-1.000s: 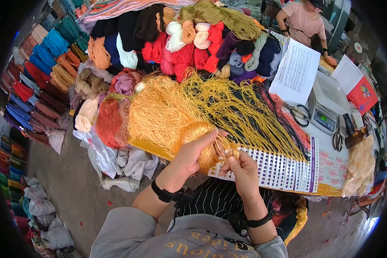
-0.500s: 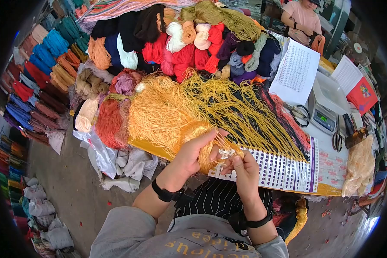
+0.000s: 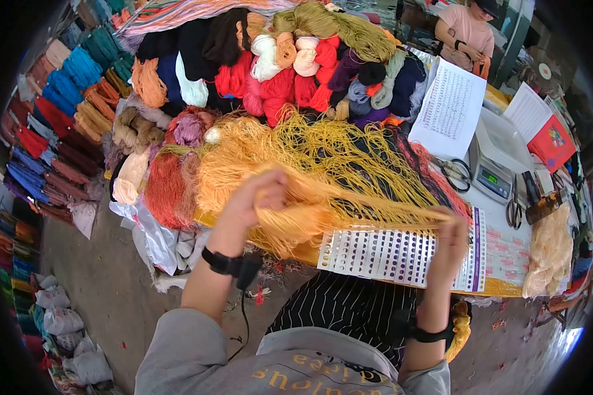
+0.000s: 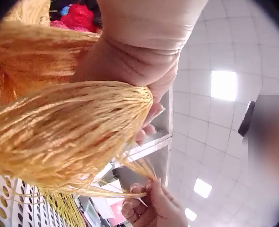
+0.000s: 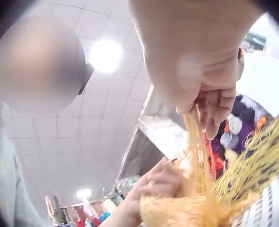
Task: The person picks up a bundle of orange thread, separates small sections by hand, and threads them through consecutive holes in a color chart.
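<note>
Skein (image 3: 300,224) of glossy golden-yellow thread, soft and loosely tasselled: it is gripped by the curled fingers of the left hand (image 3: 255,194), with the bulk hung just below them. A thin strand (image 3: 389,209) is stretched taut from it and pinched between thumb and fingertips of the right hand (image 3: 451,232). A flat card (image 3: 389,253) with rows of holes is laid beneath both hands. Open room is left on the body's side of the fingers.

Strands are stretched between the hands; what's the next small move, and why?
Probably draw the right hand farther right: the strands it pinches run taut back into the orange bundle gripped by the left hand, not yet free.
</note>
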